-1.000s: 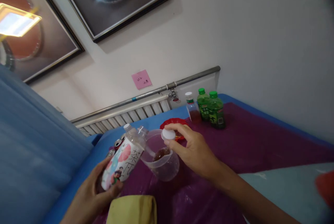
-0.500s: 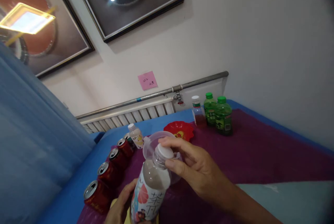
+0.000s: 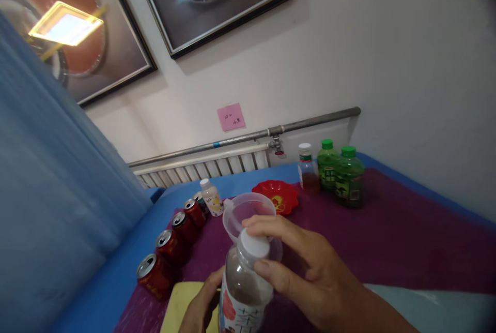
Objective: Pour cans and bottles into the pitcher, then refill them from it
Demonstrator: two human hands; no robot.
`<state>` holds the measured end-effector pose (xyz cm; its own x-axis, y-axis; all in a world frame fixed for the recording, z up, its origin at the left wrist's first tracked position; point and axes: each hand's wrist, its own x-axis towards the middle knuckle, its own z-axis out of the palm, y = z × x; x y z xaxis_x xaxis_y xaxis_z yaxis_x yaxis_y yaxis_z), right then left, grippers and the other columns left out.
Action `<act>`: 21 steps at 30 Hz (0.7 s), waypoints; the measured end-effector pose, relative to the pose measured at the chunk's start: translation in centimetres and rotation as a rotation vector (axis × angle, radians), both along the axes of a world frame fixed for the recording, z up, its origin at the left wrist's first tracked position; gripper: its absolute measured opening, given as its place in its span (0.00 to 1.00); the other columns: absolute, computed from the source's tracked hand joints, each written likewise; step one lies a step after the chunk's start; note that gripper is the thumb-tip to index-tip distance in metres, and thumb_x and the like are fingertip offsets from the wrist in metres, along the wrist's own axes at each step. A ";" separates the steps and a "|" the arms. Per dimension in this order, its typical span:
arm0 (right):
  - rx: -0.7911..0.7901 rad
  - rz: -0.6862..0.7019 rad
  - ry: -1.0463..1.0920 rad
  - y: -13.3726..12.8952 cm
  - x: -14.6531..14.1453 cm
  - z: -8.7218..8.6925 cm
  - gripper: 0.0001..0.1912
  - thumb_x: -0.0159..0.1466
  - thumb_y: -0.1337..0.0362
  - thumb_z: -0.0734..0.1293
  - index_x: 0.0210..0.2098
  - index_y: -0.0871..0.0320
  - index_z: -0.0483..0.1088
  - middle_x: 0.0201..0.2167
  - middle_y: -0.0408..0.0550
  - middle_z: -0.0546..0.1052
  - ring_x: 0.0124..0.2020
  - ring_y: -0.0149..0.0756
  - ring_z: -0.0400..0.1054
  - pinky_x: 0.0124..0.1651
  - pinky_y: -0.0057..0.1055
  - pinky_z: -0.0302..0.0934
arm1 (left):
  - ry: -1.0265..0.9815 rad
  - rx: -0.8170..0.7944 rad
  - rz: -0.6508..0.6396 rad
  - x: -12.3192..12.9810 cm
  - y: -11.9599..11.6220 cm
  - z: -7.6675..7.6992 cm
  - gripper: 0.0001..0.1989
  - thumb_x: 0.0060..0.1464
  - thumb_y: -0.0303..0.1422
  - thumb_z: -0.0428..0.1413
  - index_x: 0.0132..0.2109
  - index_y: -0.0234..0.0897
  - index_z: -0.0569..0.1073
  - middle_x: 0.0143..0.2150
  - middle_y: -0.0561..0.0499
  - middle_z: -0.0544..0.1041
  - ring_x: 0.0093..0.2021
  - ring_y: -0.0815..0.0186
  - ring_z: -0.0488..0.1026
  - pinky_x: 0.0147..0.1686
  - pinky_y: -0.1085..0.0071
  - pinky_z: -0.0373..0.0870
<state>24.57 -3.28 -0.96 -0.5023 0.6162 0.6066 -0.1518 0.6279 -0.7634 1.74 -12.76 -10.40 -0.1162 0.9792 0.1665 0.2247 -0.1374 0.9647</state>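
A clear bottle (image 3: 246, 284) with a white printed label and a white cap stands upright in front of me, cut off by the bottom edge. My left hand (image 3: 203, 304) is wrapped round its left side, low down. With thumb and fingers, my right hand (image 3: 310, 266) grips the white cap (image 3: 254, 244) from the right. Just behind the bottle is a translucent plastic jug (image 3: 248, 209), partly hidden by my right hand. Part of a yellow board (image 3: 178, 304) shows beside my left hand.
Red cans (image 3: 155, 275) line the left, ending near a small white-capped bottle (image 3: 212, 197). A red scalloped plate (image 3: 276, 196) lies behind the jug. Green bottles (image 3: 349, 178) and a brown-liquid bottle (image 3: 309, 172) stand at the back right. A blue curtain (image 3: 58, 178) hangs left.
The view has shifted, so the surroundings sit further right. The bottle is lower and more upright, with both hands still on it. More of the yellow board shows.
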 end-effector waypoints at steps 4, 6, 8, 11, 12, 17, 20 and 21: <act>0.091 0.005 -0.030 -0.6 -0.2 -0.1 0.18 0.61 0.64 0.70 0.50 0.46 0.71 0.51 0.43 0.78 0.53 0.42 0.72 0.54 0.34 0.68 | 0.004 -0.090 -0.031 0.3 -0.3 1.0 0.40 0.37 0.42 0.70 0.59 0.42 0.71 0.59 0.44 0.74 0.61 0.47 0.67 0.61 0.55 0.62; 0.103 -0.023 -0.038 -0.6 -0.4 -0.4 0.24 0.60 0.61 0.71 0.55 0.44 0.68 0.55 0.43 0.75 0.57 0.44 0.69 0.57 0.37 0.66 | -0.004 -0.117 -0.036 0.1 -0.5 1.0 0.41 0.36 0.41 0.70 0.60 0.42 0.70 0.59 0.45 0.74 0.61 0.47 0.67 0.61 0.56 0.61; 0.091 -0.073 -0.008 -0.3 -0.4 -0.8 0.28 0.61 0.59 0.70 0.60 0.41 0.63 0.60 0.43 0.71 0.59 0.45 0.66 0.59 0.40 0.64 | -0.006 -0.093 0.004 -0.6 -0.4 1.0 0.41 0.37 0.42 0.70 0.60 0.42 0.70 0.60 0.45 0.73 0.62 0.47 0.66 0.62 0.55 0.59; 0.041 -0.153 0.070 0.6 -0.2 -1.2 0.24 0.65 0.58 0.67 0.59 0.40 0.62 0.62 0.43 0.68 0.57 0.43 0.68 0.57 0.41 0.65 | 0.010 -0.068 0.123 -2.1 1.0 1.4 0.35 0.42 0.42 0.67 0.58 0.40 0.70 0.60 0.44 0.73 0.61 0.48 0.66 0.61 0.56 0.61; 0.013 -0.180 0.086 0.9 -0.1 -1.2 0.22 0.66 0.58 0.66 0.58 0.41 0.63 0.62 0.44 0.68 0.54 0.42 0.69 0.55 0.40 0.67 | -0.001 -0.067 0.171 -2.6 1.7 1.7 0.34 0.43 0.41 0.67 0.57 0.39 0.71 0.58 0.43 0.74 0.59 0.48 0.68 0.59 0.56 0.63; -0.026 -0.253 0.111 2.4 0.3 -1.0 0.19 0.66 0.57 0.66 0.56 0.45 0.66 0.55 0.47 0.73 0.46 0.38 0.74 0.51 0.38 0.69 | -0.080 0.013 0.395 -5.4 7.1 1.9 0.34 0.37 0.39 0.68 0.53 0.33 0.71 0.52 0.40 0.78 0.52 0.51 0.75 0.52 0.59 0.70; -0.016 -0.280 0.136 3.2 0.4 -1.1 0.19 0.65 0.56 0.66 0.55 0.48 0.67 0.49 0.47 0.77 0.45 0.39 0.74 0.50 0.37 0.69 | -0.054 0.052 0.482 -6.9 10.5 0.4 0.34 0.36 0.39 0.67 0.52 0.32 0.71 0.51 0.39 0.79 0.50 0.53 0.75 0.51 0.60 0.70; -0.020 -0.293 0.150 3.5 0.5 -1.1 0.18 0.65 0.56 0.67 0.54 0.48 0.68 0.48 0.47 0.77 0.45 0.39 0.74 0.49 0.37 0.69 | -0.038 0.055 0.515 -7.4 11.4 -0.3 0.33 0.35 0.39 0.67 0.51 0.31 0.72 0.50 0.39 0.79 0.49 0.53 0.76 0.50 0.60 0.71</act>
<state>25.09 0.24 -2.08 -0.2080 0.7340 0.6465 -0.0787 0.6463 -0.7590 -5.68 -1.34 -10.66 -0.5880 0.7831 0.2024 0.2416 -0.0688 0.9679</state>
